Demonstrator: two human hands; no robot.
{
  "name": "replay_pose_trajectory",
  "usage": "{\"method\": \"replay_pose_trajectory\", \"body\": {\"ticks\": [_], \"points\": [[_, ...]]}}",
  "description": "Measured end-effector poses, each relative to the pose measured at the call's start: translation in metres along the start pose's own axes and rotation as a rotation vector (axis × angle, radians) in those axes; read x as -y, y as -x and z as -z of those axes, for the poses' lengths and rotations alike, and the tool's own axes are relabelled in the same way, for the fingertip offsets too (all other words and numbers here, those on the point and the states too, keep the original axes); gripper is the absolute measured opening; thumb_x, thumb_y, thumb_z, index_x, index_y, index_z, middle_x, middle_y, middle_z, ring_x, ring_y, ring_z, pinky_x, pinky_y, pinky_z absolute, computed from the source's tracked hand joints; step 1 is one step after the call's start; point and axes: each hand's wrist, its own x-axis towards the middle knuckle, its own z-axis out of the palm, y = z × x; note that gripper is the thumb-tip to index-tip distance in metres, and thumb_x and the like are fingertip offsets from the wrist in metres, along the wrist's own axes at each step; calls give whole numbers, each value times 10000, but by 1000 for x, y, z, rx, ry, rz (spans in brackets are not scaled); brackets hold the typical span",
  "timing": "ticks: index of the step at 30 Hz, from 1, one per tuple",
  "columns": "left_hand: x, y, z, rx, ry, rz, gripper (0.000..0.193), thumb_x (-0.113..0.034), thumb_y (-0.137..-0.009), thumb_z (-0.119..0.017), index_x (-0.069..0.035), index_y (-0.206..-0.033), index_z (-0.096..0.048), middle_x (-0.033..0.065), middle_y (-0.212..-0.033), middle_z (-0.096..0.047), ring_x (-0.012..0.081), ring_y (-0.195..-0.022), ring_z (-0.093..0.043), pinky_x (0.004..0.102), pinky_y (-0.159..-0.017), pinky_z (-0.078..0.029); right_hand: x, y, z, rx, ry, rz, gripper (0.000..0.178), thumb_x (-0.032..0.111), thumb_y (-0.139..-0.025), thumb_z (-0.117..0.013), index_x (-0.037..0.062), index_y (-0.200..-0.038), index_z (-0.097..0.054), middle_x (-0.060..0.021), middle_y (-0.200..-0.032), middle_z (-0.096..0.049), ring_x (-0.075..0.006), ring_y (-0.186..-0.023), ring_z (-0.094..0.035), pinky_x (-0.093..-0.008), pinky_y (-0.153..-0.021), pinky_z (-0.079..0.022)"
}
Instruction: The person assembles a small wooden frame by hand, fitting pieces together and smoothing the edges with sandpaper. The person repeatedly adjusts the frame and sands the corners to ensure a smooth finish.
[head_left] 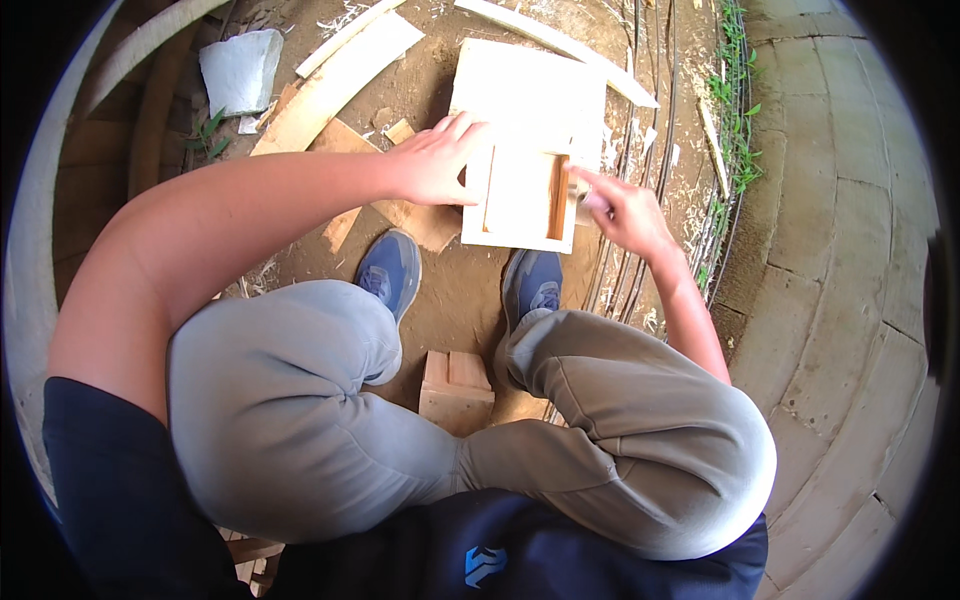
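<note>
A pale wooden box (518,242) with a rectangular recess lies in front of my feet, against a larger light wooden block (525,85). Glare washes out much of both. My left hand (440,160) rests at the box's left edge, fingers stretched out over the wood and thumb apart from them, lower on the side. At the opposite wall is my right hand (622,212), its index finger reaching to the rim and the other fingers curled. Something small and greyish shows by those curled fingers, too blurred to name.
Wood offcuts (350,80) and shavings litter the dirt floor. A grey stone slab (240,70) lies at the far left. Thin dark rods (645,130) run along the right, beside weeds and a paved strip (810,260). A small wooden block (457,392) sits between my legs.
</note>
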Motion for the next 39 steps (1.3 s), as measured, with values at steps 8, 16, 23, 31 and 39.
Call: {"method": "replay_pose_trajectory", "body": {"ticks": [8, 16, 23, 31, 39], "points": [[0, 0, 2, 9, -4, -8, 1003, -452, -814, -794, -33, -1549, -255, 249, -1511, -358, 417, -1421, -415, 511, -1149, -419, -35, 13, -6, -107, 50, -112, 603, 217, -961, -675, 323, -1529, -504, -149, -971, -758, -328, -778, -741, -444, -744, -593], [-5, -7, -4, -120, -29, -8, 683, -356, -865, -726, -22, -1390, -441, 209, -1343, -486, 389, -1288, -491, 495, -1087, -420, -13, -17, -1, -19, -160, -274, 610, 207, -947, -676, 239, -1535, -518, -176, -957, -773, -277, -747, -741, -454, -748, -574], [-7, -18, -11, -331, -70, 53, 252, -244, -940, -647, -75, -1120, -600, 112, -1169, -593, 312, -1163, -542, 466, -999, -418, 18, -29, -9, -36, -497, -476, 859, 351, -810, -881, 1, -1501, -511, -214, -1355, -662, -279, -1317, -608, -397, -1117, -484], [-11, -10, -1, -497, -51, -188, 171, -244, -933, -677, -104, -1028, -651, 69, -1054, -612, 254, -1116, -575, 432, -944, -406, 15, -19, -23, -200, -532, -307, 676, 226, -775, -915, 3, -1335, -612, -196, -1286, -695, -246, -1224, -655, -364, -1047, -502], [-14, -12, 2, -550, -35, -287, 161, -222, -901, -707, -96, -977, -641, 60, -1015, -602, 250, -1074, -583, 420, -939, -416, 17, -6, -25, -291, -652, -254, 591, 161, -759, -930, 28, -1245, -623, -80, -1134, -674, -155, -1061, -616, -323, -965, -500]]}}
